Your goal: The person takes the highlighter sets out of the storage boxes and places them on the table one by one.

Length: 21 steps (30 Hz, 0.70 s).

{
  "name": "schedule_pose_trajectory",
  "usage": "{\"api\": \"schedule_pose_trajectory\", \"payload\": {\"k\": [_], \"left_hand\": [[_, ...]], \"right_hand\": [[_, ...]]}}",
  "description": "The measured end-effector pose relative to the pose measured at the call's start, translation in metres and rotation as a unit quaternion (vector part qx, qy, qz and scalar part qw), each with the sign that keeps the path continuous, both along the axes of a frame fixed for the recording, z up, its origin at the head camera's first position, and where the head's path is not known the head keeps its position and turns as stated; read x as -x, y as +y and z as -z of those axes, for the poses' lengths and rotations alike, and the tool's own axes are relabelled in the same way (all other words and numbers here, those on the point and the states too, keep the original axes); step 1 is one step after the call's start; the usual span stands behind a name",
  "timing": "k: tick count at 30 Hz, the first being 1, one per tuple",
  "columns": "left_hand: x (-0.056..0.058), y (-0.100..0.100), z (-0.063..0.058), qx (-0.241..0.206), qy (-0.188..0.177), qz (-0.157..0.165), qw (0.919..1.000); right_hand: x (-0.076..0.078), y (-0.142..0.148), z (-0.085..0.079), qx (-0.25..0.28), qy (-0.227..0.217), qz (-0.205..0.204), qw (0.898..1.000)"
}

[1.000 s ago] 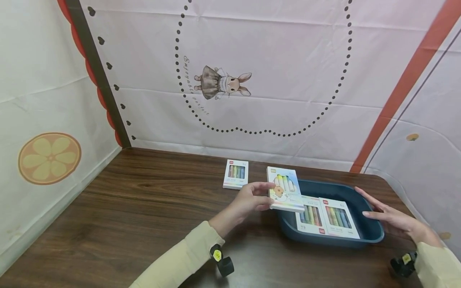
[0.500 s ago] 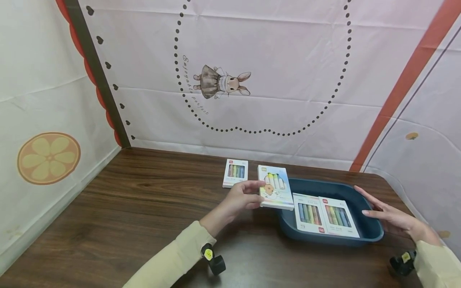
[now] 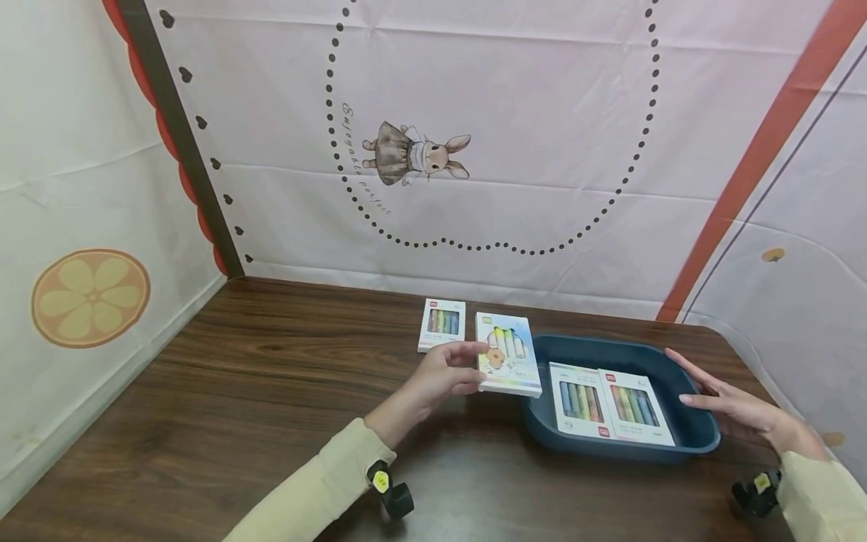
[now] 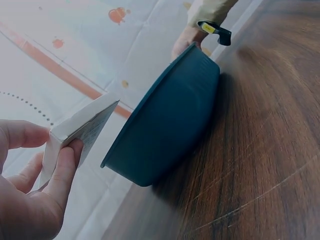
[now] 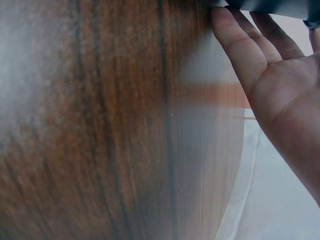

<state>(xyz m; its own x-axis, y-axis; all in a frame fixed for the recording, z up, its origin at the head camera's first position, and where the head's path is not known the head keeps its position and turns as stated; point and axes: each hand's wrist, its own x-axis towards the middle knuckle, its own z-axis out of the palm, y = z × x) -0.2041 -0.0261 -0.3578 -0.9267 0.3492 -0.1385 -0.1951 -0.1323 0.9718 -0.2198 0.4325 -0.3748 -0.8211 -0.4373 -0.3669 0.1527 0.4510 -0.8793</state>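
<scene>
My left hand point(image 3: 443, 369) pinches a white marker box point(image 3: 509, 354) by its left edge, thumb below and fingers above. Yellow and green pens and a round brown picture are printed on its front. It is held up at the left rim of a dark blue plastic tub point(image 3: 626, 454). Inside the tub, two white windowed marker boxes point(image 3: 580, 401) lie side by side. At the tub's right end my right hand point(image 3: 741, 414) holds the rim, thumb over the edge; in the right wrist view its other fingers point(image 5: 240, 47) lie fairly straight against the outside.
Another white windowed marker box point(image 3: 442, 325) lies on the brown wooden table point(image 3: 271, 391), behind my left hand. A printed cloth point(image 3: 528, 135) hangs along the table's back edge, and more cloth hangs at both sides.
My left hand has moved left with the marker box, from over the tub's left part to its left rim. Both boxes in the tub now show fully. The right hand has stayed put.
</scene>
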Motion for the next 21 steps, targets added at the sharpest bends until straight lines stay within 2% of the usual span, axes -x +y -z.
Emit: {"api": "schedule_pose_trajectory", "payload": {"k": [7,15,21], "left_hand": [[0.001,-0.006,0.002,0.008,-0.003,-0.004,1.0000],[0.001,-0.013,0.006,0.013,0.011,-0.005,0.9998],[0.001,-0.016,0.008,0.021,0.011,-0.005,0.9997]], "right_hand": [[-0.001,-0.002,-0.001,0.008,-0.003,0.004,1.000],[0.001,0.000,-0.002,0.010,-0.015,-0.006,1.000],[0.000,-0.003,0.000,0.010,-0.001,0.001,1.000]]}}
